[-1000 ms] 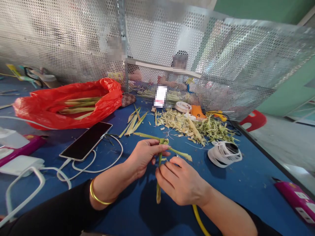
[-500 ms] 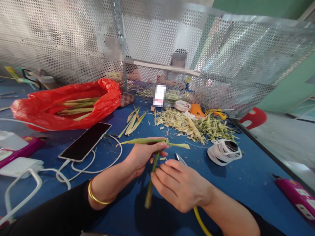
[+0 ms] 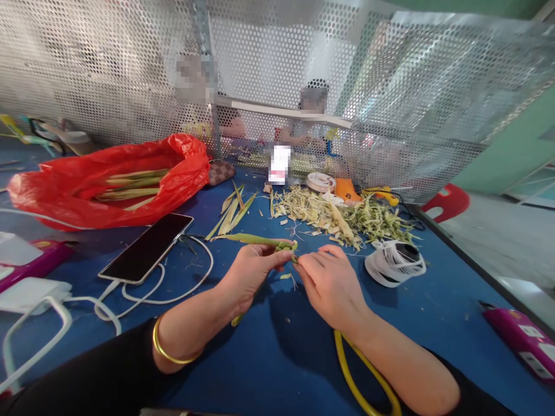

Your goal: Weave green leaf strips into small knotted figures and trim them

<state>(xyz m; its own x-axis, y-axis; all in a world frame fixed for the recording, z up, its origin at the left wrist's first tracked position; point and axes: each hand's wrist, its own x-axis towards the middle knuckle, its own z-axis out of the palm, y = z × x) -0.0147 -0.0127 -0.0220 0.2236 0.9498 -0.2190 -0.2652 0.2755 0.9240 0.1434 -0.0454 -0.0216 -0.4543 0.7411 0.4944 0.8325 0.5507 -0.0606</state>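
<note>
My left hand (image 3: 254, 268) pinches a folded green leaf strip (image 3: 249, 237) between thumb and fingers. One long end of the leaf points left, and another end (image 3: 236, 319) hangs below the wrist. At the fold, the fingertips of my right hand (image 3: 332, 283) are closed on a short part of the same strip, close to the left thumb. A yellow loop handle (image 3: 347, 370) shows beneath my right forearm; what it joins is hidden. Small leaf scraps (image 3: 286, 276) lie under the hands.
A red plastic bag (image 3: 56, 193) of leaves and a dark-screened phone (image 3: 147, 248) with a white cable are on the left. Loose leaves (image 3: 234, 211), a scrap heap (image 3: 321, 214) and a white thread spool (image 3: 394, 263) lie beyond. A perforated metal screen (image 3: 269, 63) stands behind.
My right hand has moved up and right, from the hanging leaf end to the fold beside my left thumb. The hanging end has swung left. More of the yellow handle shows.
</note>
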